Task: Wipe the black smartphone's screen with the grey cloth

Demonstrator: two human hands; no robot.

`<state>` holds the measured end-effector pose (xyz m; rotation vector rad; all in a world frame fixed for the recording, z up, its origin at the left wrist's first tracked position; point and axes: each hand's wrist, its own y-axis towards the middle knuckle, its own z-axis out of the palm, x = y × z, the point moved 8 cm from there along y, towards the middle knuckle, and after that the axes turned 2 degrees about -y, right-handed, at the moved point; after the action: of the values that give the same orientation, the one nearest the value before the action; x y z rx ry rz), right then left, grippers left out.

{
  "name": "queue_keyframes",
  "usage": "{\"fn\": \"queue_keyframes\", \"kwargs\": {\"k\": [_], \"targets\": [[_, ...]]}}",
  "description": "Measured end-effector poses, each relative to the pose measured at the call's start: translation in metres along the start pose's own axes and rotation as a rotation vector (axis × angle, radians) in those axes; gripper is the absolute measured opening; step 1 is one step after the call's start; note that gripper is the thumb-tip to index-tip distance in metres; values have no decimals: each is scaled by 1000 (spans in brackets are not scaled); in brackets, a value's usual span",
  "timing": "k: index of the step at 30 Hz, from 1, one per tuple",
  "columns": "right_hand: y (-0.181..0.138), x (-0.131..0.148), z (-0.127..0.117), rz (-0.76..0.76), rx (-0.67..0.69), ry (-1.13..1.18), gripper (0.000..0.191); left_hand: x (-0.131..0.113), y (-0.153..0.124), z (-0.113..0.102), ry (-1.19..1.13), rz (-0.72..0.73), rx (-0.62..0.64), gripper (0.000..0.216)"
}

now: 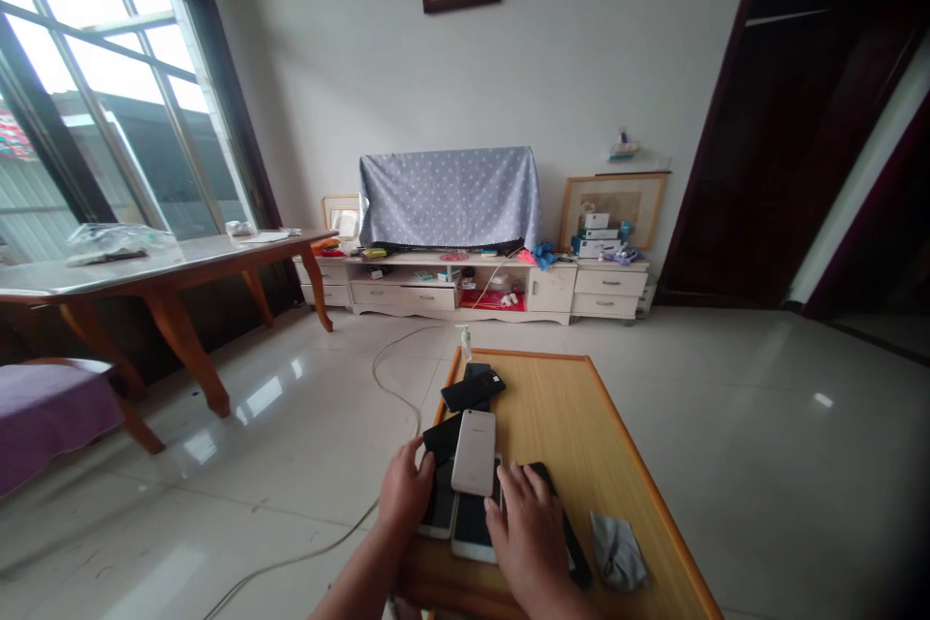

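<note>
Right hand (527,528) lies flat, fingers spread, on a dark phone (577,560) at the near end of the table (581,417), smooth blond wood with an orange rim. Left hand (405,494) rests on a glossy phone (441,509); its grip cannot be told. Between them, a pale phone (474,452) with rounded corners lies across others. A crumpled grey cloth (616,550) sits right. Farther: a black pair (472,390), a small bottle (466,342). Beyond, a cable (392,387) loops over shiny tiles toward a white cabinet (610,283).

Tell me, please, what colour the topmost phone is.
The slim rectangular topmost phone is white, shown best in the head view.
</note>
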<state>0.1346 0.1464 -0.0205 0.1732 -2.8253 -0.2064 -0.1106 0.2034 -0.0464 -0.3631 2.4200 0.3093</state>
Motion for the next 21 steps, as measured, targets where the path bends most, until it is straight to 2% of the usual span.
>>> {"fn": "queue_keyframes", "kwargs": {"k": [6,15,21], "targets": [[-14,5,6,-81,-1,52,54,-18,-4,14,181,78,94,68],[19,1,6,-13,5,53,49,-38,28,25,308,103,120,65],[37,-2,10,39,26,50,55,-44,40,24,311,110,114,58]]}}
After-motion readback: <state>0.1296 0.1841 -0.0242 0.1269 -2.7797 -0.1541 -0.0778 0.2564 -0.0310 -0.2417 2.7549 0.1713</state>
